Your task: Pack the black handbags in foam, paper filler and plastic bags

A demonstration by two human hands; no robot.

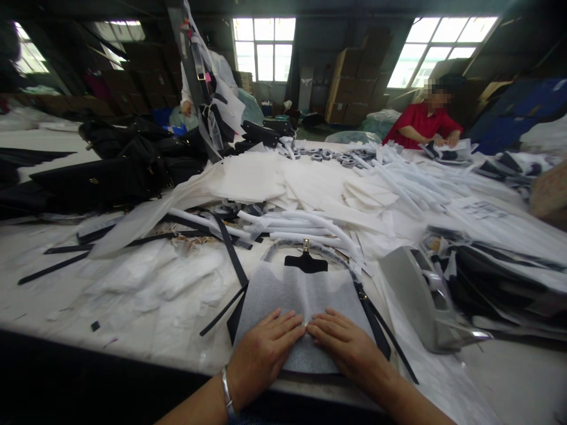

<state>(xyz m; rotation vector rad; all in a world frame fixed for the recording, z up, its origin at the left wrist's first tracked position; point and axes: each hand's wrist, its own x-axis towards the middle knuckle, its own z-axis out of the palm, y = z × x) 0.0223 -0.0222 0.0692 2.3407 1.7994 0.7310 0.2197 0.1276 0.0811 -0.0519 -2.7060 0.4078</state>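
A black handbag [383, 339] lies at the table's front edge, mostly covered by a thin white sheet [305, 289]. My left hand [268, 348] rests flat on the sheet's left half, fingers stretched toward the middle. Mirroring it on the right half, my right hand [345, 342] also lies flat, and the fingertips of both nearly meet at the sheet's centre. Beyond the sheet's far edge show a black flap tab with a gold clasp [306, 245] and a handle wrapped in clear plastic [336, 255]. Dark straps stick out on both sides.
A grey tape dispenser [411, 295] stands to the right, beside dark bags [496, 277]. White foam tubes [301, 224] and stacked white sheets [252, 177] lie farther back. Black bags [110, 171] are heaped left of a post [195, 77]. A person in red [425, 121] works across the table.
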